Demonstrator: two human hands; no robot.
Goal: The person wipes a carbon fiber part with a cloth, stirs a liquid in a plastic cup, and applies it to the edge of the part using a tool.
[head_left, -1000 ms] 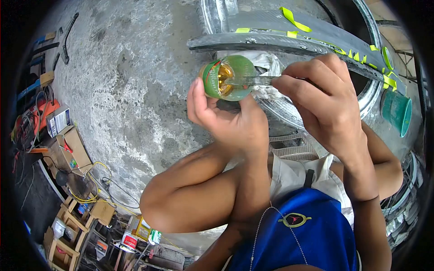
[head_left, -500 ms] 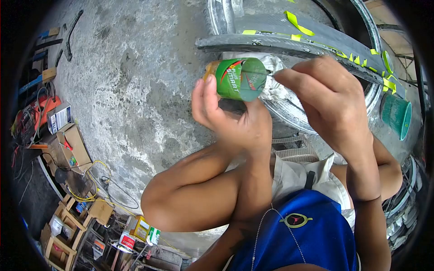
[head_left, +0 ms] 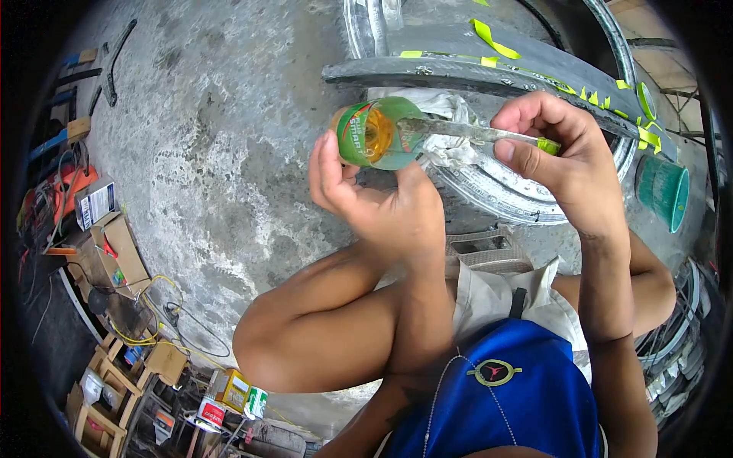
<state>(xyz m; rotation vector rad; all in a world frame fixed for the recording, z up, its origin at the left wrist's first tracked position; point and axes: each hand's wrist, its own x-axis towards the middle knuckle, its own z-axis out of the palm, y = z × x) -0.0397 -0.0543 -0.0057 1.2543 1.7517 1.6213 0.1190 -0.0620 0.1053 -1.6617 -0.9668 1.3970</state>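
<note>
My left hand (head_left: 382, 202) is wrapped round a green plastic bottle cup (head_left: 353, 136), a cut-off bottle bottom with a printed label. Tilted with its open mouth to the right, the cup shows amber liquid inside. Between the fingertips of my right hand (head_left: 561, 149) is a thin flat grey stick (head_left: 466, 131) with yellow-green tape near the held end. Its far tip reaches into the cup's mouth. Just behind the stick, a crumpled whitish cloth (head_left: 450, 153) lies on a pale ring-shaped rim (head_left: 496, 191).
A long dark panel (head_left: 458, 46) with yellow-green tape strips lies across the top. A teal bucket (head_left: 663, 195) stands at the right. To the left are an open cardboard box (head_left: 122, 256), cables, wooden frames (head_left: 111, 382) and cans (head_left: 233, 389).
The cup has turned so that its mouth and the liquid show more. My right hand has opened up its grip slightly, and the stick now shows along its length, reaching into the cup.
</note>
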